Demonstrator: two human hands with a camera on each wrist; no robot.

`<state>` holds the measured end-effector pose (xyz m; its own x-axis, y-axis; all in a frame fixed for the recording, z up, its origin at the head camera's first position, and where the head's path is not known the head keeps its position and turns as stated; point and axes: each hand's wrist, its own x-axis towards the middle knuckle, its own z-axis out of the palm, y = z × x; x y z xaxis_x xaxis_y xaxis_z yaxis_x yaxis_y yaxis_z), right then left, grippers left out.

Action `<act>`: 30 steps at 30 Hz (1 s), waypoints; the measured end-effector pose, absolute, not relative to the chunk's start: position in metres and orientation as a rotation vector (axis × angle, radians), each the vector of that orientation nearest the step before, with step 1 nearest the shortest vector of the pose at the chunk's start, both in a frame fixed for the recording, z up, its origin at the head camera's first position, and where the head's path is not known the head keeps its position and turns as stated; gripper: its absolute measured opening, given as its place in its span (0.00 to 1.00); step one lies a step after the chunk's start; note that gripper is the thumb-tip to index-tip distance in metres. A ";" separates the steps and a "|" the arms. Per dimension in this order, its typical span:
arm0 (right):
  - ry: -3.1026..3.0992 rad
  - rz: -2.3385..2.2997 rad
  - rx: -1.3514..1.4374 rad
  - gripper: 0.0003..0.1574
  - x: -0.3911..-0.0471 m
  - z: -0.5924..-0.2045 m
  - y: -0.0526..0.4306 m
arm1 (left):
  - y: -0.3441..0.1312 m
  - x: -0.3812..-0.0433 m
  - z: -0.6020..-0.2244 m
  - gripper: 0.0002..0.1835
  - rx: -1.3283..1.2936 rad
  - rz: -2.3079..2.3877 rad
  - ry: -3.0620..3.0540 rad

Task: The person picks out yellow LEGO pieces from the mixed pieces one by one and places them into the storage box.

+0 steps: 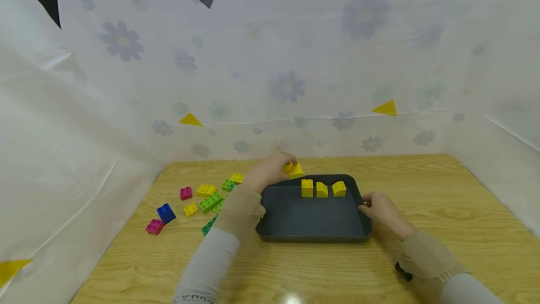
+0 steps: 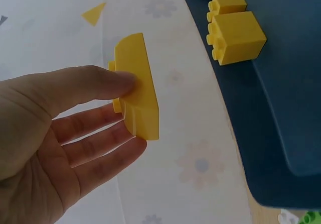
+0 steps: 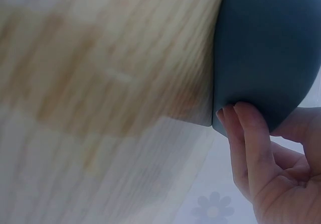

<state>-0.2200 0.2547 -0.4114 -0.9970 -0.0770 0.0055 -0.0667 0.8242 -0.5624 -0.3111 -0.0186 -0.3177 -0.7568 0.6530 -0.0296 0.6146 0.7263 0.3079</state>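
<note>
My left hand [image 1: 267,172] pinches a yellow toy building brick [image 2: 140,91] between thumb and fingers. The brick has a curved end and studs facing the palm in the left wrist view. It is held over the far edge of a dark grey tray [image 1: 312,222]. Inside the tray's far side stand three yellow bricks in a row: a square one [image 1: 307,188] and two with sloped tops, one in the middle [image 1: 322,190] and one at the right [image 1: 339,189]. My right hand [image 1: 384,210] grips the tray's right edge, fingers against its outer wall [image 3: 266,63].
Left of the tray lie loose bricks: pink [image 1: 155,226], blue [image 1: 166,213], yellow [image 1: 206,190] and several green [image 1: 211,202], some partly hidden by my left forearm. A small black object [image 1: 403,271] is by my right wrist. A flowered white sheet [image 1: 287,88] hangs behind the wooden table [image 1: 443,196].
</note>
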 end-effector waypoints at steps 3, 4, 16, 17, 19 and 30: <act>2.982 -0.923 -0.113 0.20 -0.220 -0.412 0.255 | -0.005 -0.311 -0.323 0.21 1.075 0.425 2.711; 2.981 -0.927 -0.109 0.20 -0.220 -0.412 0.255 | -0.001 -0.311 -0.325 0.21 1.091 0.415 2.693; 2.981 -0.925 -0.111 0.18 -0.221 -0.413 0.255 | 0.050 -0.307 -0.352 0.21 1.193 0.276 2.643; 2.982 -0.922 -0.109 0.18 -0.221 -0.413 0.255 | 0.053 -0.306 -0.355 0.21 1.198 0.261 2.641; 2.980 -0.915 -0.100 0.19 -0.221 -0.413 0.255 | 0.060 -0.306 -0.359 0.21 1.216 0.222 2.640; 2.980 -0.919 -0.110 0.19 -0.222 -0.413 0.256 | 0.081 -0.301 -0.374 0.21 1.244 0.081 2.584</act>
